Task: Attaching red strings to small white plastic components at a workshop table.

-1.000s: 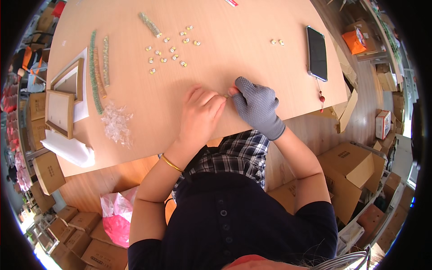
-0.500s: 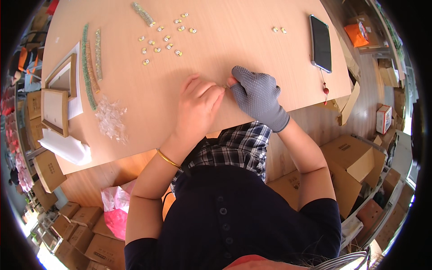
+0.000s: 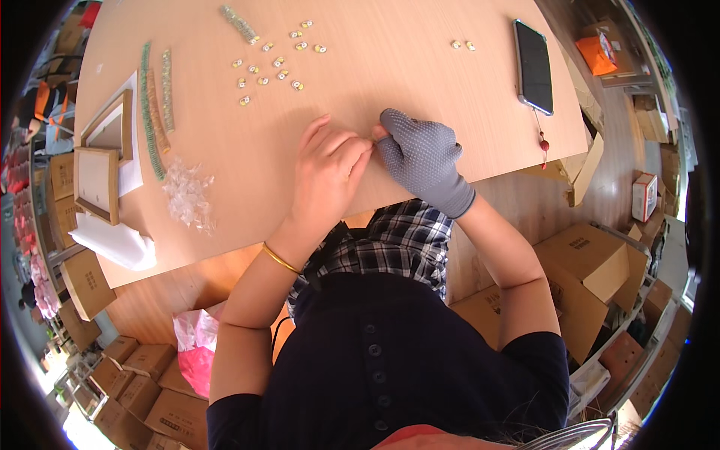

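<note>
Fingertips of bare left hand (image 3: 326, 169) and grey-gloved right hand (image 3: 421, 159) pinched together, brown cartons (image 3: 592, 259) lower right.

Bright, even daylight; soft shadows under hands (image 3: 375, 161) on counter (image 3: 390, 52). Sharp centre, strong fisheye bend + black vignette at edges.

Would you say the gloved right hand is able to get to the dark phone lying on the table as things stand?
Probably yes. The right hand rests on the table, and bare tabletop lies between it and the phone to its upper right, with nothing in the way.
</note>
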Action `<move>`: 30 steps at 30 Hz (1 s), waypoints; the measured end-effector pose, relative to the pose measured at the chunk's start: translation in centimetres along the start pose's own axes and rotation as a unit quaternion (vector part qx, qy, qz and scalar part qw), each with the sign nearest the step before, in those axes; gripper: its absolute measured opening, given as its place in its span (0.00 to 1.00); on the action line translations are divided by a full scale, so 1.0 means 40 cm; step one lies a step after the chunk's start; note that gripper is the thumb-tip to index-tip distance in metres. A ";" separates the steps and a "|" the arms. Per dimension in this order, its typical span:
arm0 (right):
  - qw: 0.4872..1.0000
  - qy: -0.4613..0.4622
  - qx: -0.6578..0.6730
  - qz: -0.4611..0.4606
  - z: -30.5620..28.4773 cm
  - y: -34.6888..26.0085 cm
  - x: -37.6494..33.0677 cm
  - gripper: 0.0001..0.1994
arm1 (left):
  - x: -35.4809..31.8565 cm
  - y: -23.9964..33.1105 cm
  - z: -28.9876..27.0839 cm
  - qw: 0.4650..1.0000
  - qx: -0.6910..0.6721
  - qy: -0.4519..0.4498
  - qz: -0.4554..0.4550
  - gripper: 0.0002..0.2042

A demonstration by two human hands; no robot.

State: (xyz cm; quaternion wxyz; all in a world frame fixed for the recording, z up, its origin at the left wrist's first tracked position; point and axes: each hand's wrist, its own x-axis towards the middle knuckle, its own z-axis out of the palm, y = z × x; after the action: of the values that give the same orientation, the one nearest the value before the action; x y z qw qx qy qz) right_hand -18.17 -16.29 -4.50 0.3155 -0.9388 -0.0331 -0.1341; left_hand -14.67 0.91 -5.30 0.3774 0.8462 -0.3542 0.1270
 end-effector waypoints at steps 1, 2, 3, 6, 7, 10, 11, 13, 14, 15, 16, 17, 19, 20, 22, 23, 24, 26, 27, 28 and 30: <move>1.000 0.017 0.017 0.004 0.002 0.004 -0.002 0.07 | 0.000 0.000 0.000 1.000 0.002 -0.001 0.000 0.05; 0.999 0.033 0.034 0.008 0.002 0.007 -0.002 0.06 | 0.001 0.001 0.000 1.000 0.003 -0.001 0.000 0.05; 0.999 0.032 0.031 0.005 0.003 0.009 -0.004 0.06 | -0.002 0.002 0.001 1.000 0.005 -0.003 -0.002 0.04; 1.000 0.022 0.019 -0.001 -0.001 0.009 -0.002 0.06 | 0.001 0.004 0.004 1.000 0.004 0.006 0.006 0.04; 1.000 0.014 0.013 -0.003 -0.005 0.007 -0.003 0.06 | -0.001 0.003 0.004 1.000 0.005 0.003 0.004 0.04; 1.000 0.006 0.002 0.003 -0.002 0.006 -0.004 0.06 | -0.003 0.001 0.006 1.000 0.006 0.000 -0.001 0.04; 1.000 0.006 -0.001 0.006 -0.001 0.006 -0.005 0.06 | -0.004 0.002 0.007 1.000 0.007 0.001 -0.002 0.05; 1.000 0.021 -0.009 -0.008 0.003 0.011 -0.004 0.06 | -0.005 0.001 0.008 1.000 0.008 0.000 -0.003 0.05; 0.999 0.028 -0.013 -0.015 0.004 0.013 -0.003 0.07 | -0.005 0.002 0.008 1.000 0.008 -0.001 -0.003 0.04; 0.999 0.024 -0.016 -0.017 0.005 0.012 -0.002 0.07 | -0.006 0.002 0.007 1.000 0.008 -0.002 -0.003 0.04; 0.999 0.020 -0.019 -0.018 0.003 0.010 0.001 0.07 | -0.006 0.002 0.007 1.000 0.008 -0.004 -0.003 0.04; 0.999 0.016 -0.022 -0.020 0.000 0.008 0.004 0.07 | -0.006 0.002 0.007 1.000 0.007 -0.007 -0.003 0.04; 0.999 0.001 -0.032 -0.019 -0.002 0.004 0.007 0.06 | -0.002 0.004 0.004 1.000 0.004 -0.006 -0.004 0.05; 0.999 -0.006 -0.038 -0.018 -0.002 0.003 0.007 0.06 | 0.001 0.007 0.003 1.000 0.000 -0.003 -0.007 0.05; 0.999 -0.005 -0.030 -0.018 -0.003 0.002 0.006 0.06 | 0.004 0.008 0.002 1.000 -0.006 0.003 -0.008 0.06; 0.999 -0.004 -0.025 -0.019 -0.002 0.001 0.005 0.06 | 0.002 0.007 0.002 1.000 -0.007 0.005 -0.009 0.06; 1.000 0.017 0.003 -0.016 -0.002 0.003 0.005 0.06 | 0.002 0.004 0.005 1.000 -0.010 0.007 -0.008 0.06; 0.996 0.059 0.060 -0.011 -0.001 0.007 0.005 0.06 | 0.004 0.002 0.010 1.000 -0.015 0.019 -0.006 0.05; 0.998 0.055 0.040 -0.012 0.002 0.007 0.003 0.06 | 0.001 0.001 0.010 1.000 -0.016 0.024 -0.007 0.05; 0.998 0.050 0.020 -0.013 0.005 0.007 0.001 0.05 | 0.001 0.003 0.009 1.000 -0.013 0.019 -0.006 0.05; 0.999 0.034 -0.009 -0.014 0.006 0.007 0.001 0.04 | 0.006 0.009 0.003 1.000 -0.006 0.011 -0.004 0.05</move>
State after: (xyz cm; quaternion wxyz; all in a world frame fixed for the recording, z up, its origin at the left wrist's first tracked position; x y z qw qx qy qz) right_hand -18.04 -16.36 -4.84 0.3060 -0.9361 -0.0340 -0.1701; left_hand -14.76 0.54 -5.07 0.3864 0.8440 -0.3474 0.1328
